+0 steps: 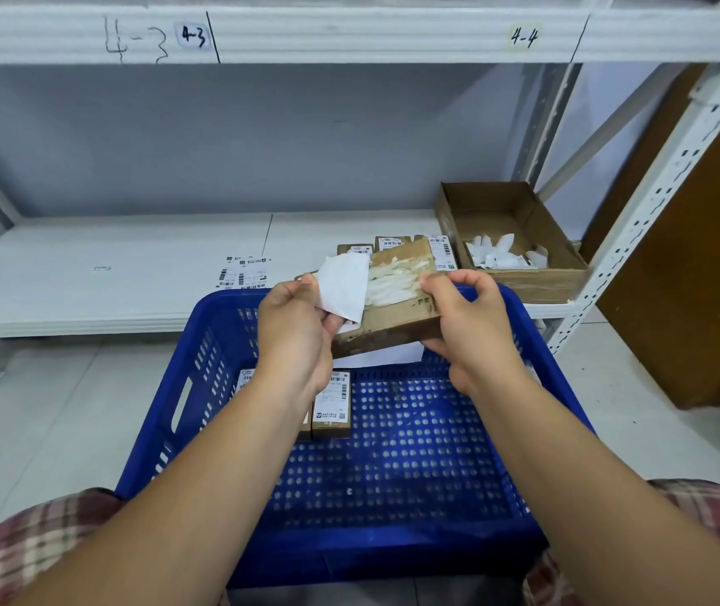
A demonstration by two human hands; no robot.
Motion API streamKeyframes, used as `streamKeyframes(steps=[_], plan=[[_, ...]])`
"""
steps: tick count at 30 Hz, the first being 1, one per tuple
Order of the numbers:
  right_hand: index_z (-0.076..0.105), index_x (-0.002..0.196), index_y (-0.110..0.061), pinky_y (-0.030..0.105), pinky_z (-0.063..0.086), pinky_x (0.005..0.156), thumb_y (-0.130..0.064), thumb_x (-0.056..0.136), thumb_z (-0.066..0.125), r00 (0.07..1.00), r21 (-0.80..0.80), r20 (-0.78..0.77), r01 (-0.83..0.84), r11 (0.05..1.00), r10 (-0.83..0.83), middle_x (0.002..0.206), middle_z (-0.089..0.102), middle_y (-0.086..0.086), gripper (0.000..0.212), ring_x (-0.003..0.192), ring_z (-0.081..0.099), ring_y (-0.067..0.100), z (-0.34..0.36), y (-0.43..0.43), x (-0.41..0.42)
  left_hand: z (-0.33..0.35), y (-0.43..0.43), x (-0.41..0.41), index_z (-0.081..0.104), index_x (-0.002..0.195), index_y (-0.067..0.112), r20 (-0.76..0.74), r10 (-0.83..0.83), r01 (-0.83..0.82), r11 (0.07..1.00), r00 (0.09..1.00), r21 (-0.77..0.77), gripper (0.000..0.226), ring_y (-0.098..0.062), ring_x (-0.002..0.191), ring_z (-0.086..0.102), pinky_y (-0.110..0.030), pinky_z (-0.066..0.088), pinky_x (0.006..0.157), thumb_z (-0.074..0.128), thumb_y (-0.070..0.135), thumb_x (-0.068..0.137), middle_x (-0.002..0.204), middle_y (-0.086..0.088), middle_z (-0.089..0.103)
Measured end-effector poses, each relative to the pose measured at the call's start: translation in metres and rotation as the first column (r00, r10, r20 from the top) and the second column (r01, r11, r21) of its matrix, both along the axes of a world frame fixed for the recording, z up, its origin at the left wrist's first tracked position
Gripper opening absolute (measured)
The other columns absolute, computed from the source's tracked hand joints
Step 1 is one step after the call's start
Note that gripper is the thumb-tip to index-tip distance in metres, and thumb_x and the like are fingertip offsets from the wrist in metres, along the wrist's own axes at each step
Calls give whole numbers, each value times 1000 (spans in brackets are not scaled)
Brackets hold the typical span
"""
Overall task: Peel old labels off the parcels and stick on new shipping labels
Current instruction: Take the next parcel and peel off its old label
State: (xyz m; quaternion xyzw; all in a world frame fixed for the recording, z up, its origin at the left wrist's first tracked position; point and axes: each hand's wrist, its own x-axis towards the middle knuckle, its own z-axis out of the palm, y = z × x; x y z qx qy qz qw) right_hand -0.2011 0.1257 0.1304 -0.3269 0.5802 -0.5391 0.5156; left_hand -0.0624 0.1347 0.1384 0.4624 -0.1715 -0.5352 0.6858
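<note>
One parcel (397, 319) – long axis left-to-right
left hand (294, 330) pinches its label (342, 286); right hand (465, 319) grips its end; two more parcels (332, 408) in crate (388, 555)

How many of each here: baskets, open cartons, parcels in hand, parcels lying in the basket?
Blue basket: 1
Open carton: 1
Held parcel: 1
Parcels in basket: 2, one partly behind the left forearm
Total: 5

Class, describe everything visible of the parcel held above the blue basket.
The parcel is a flat brown cardboard box, tilted above the blue basket. White torn paper residue streaks its top face. The right hand grips its right end; the left hand pinches a white label lifted from its left end.
</note>
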Motion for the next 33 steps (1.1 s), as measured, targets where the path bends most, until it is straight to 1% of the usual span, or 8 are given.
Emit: streamKeyframes(steps=[6,9,14,18,23,25,29,33], plan=[[48,128,-28,42,58,86,-23,95,60,995,7,-44,-93,996,93,103,62,-2,35,86,65,13,1,-2,-13,-5,-3,14,52,81,12,489,-122,161,986,864,-38,15,-16,85,62,-26,57,70,51,12,97,95,-3,62],[46,131,-38,44,57,87,-21,98,52,980,26,-101,-170,985,171,108,65,-2,38,92,66,17,-4,1,-14,-2,2,18,52,90,17,482,-179,191,981,858,25,13,-22,85,64,-41,56,76,52,4,94,93,-3,65],[43,138,-46,46,56,83,-16,101,45,936,-23,-218,-287,958,275,105,71,2,47,87,64,24,-12,5,-8,2,10,12,66,75,18,659,-220,231,970,719,72,44,-11,71,61,-43,54,57,37,-13,86,97,2,63],[43,140,-48,53,53,87,-17,103,42,927,-30,-221,-317,948,303,106,72,0,49,91,65,35,-15,5,-5,0,14,9,70,73,21,749,-197,166,979,633,117,37,-2,49,61,-33,47,65,42,6,91,62,15,67],[48,137,-44,41,54,81,-20,102,44,934,-18,-190,-311,950,303,106,70,0,43,90,64,20,-15,5,-6,1,18,6,70,71,17,672,-152,159,986,724,52,28,-5,47,60,-47,55,76,52,16,92,57,29,62],[50,134,-44,36,56,85,-22,101,44,931,-6,-198,-315,949,308,116,65,-5,40,97,66,15,-14,4,-6,-1,18,6,70,70,17,639,-156,162,985,753,50,28,-8,45,57,-50,53,75,55,26,93,55,19,63],[52,114,-42,44,56,91,-25,99,50,933,48,-148,-324,945,327,108,65,-4,23,95,67,17,-16,4,-6,-6,17,6,69,73,15,696,-188,208,976,693,57,31,-16,60,61,-45,53,72,64,44,83,74,-10,68],[51,101,-45,49,55,92,-39,90,66,929,51,-133,-342,938,346,113,69,3,19,97,70,24,-25,7,-2,-14,12,6,65,78,22,793,-179,179,980,582,89,19,-13,97,59,-36,49,82,76,38,75,93,12,63]])
